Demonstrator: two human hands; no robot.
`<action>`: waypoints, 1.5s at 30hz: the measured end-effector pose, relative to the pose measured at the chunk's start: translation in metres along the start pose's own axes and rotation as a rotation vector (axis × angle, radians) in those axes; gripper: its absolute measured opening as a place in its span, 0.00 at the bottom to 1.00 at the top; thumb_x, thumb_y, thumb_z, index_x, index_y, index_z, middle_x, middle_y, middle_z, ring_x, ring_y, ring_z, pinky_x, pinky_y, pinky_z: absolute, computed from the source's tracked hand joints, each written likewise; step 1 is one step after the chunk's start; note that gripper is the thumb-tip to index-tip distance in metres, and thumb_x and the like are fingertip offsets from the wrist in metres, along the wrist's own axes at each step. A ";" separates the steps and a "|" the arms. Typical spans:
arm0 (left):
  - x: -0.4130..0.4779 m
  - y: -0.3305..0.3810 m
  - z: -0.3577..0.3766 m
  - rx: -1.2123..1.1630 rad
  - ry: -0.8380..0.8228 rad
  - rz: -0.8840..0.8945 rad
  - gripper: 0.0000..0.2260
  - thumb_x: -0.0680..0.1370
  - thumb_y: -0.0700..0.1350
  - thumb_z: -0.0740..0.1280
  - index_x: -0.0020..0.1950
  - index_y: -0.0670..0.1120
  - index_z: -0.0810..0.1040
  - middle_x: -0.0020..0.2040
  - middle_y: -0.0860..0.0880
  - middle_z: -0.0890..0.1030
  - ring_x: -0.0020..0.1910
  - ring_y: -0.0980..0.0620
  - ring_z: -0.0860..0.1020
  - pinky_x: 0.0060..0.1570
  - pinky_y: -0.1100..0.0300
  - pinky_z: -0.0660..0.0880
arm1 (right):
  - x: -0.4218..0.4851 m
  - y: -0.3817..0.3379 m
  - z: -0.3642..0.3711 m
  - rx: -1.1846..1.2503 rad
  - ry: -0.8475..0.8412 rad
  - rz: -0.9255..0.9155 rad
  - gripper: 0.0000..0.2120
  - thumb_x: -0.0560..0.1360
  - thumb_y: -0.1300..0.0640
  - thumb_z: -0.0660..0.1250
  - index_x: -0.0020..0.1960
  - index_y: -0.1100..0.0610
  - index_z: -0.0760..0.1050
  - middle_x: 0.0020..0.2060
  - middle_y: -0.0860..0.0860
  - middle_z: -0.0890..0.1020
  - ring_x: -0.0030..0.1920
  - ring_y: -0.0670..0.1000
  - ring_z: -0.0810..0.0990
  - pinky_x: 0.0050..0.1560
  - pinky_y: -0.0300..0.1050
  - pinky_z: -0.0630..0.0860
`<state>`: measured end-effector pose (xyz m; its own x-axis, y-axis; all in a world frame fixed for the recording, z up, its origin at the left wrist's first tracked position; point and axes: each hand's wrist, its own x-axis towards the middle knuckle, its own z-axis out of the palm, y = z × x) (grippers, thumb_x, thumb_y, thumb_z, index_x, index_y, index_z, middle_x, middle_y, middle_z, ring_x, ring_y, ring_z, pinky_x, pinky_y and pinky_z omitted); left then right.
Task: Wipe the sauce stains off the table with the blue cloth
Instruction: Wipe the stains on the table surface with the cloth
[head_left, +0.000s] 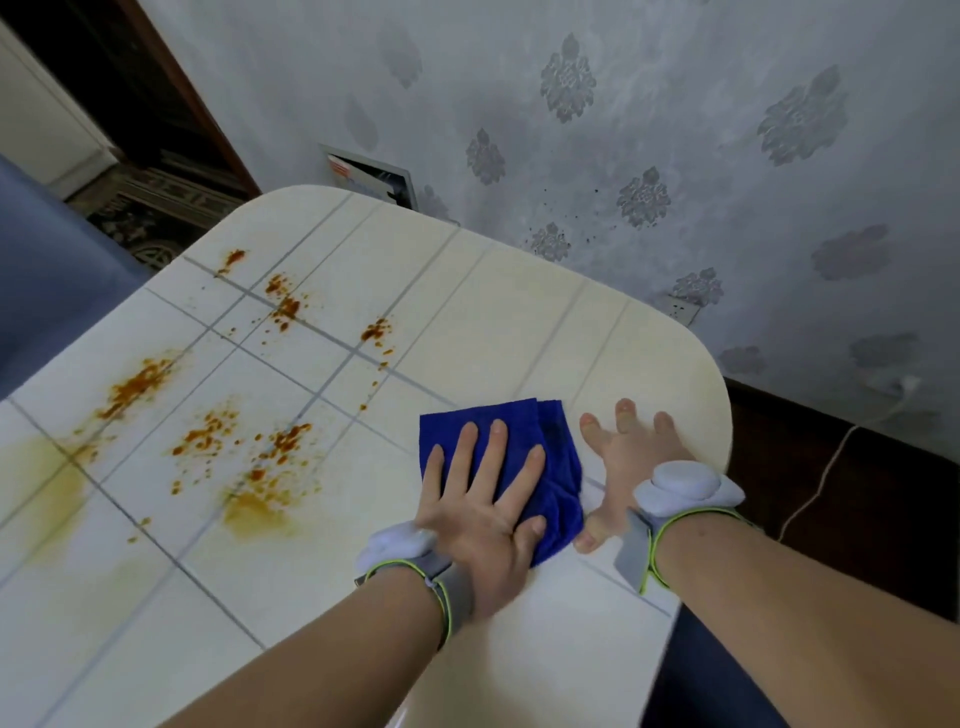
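Forearms come in from the bottom edge, each with a grey wrist tracker (415, 566) strapped on. My left hand (483, 499) lies flat on the blue cloth (553, 441), fingers straight and spread, palm bearing down. It presses rather than grips, which I read as a way to keep the whole folded pad against the counter (519, 312) for a wide stroke. The cloth sits folded under that palm, its far and right edges showing past the fingers.

My right hand (626, 462) is just to the right of the cloth, open and holding nothing, with fingers splayed on the bare tiled surface near the rounded corner. I judge it is there as a brace.

The sauce stains (140, 384) lie well to the left of the left hand and beyond it. They are orange-brown splatters across several tiles, with paler yellowish smears (254, 512) closer in. None is under the cloth as far as I can see, so those marks look not yet wiped. The next stroke would need to carry the cloth leftward, and under a flat palm it could bunch up.
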<state>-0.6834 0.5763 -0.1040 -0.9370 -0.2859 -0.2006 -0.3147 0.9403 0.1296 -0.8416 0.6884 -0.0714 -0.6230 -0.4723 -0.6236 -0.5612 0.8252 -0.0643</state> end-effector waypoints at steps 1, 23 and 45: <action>0.007 -0.001 -0.004 0.010 -0.021 0.006 0.28 0.79 0.61 0.50 0.79 0.59 0.51 0.80 0.46 0.51 0.78 0.39 0.50 0.72 0.39 0.47 | 0.001 0.001 0.001 0.003 0.000 0.007 0.36 0.75 0.45 0.64 0.75 0.40 0.46 0.75 0.53 0.47 0.72 0.64 0.49 0.65 0.66 0.63; 0.023 -0.002 -0.004 0.055 -0.037 -0.025 0.28 0.79 0.62 0.39 0.77 0.61 0.34 0.79 0.49 0.34 0.77 0.44 0.34 0.74 0.42 0.36 | -0.010 0.004 -0.018 -0.060 -0.069 0.031 0.55 0.60 0.39 0.78 0.75 0.42 0.47 0.72 0.53 0.52 0.69 0.64 0.55 0.63 0.64 0.68; -0.087 -0.025 0.015 0.000 -0.033 -0.082 0.28 0.80 0.60 0.51 0.79 0.58 0.51 0.80 0.46 0.50 0.78 0.39 0.48 0.73 0.40 0.46 | -0.052 -0.065 0.007 -0.131 0.074 -0.410 0.13 0.68 0.61 0.62 0.51 0.54 0.65 0.50 0.51 0.64 0.49 0.51 0.67 0.44 0.45 0.68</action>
<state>-0.5920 0.5807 -0.1043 -0.9028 -0.3555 -0.2420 -0.3899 0.9141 0.1116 -0.7687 0.6612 -0.0398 -0.3687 -0.7777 -0.5091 -0.8319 0.5205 -0.1926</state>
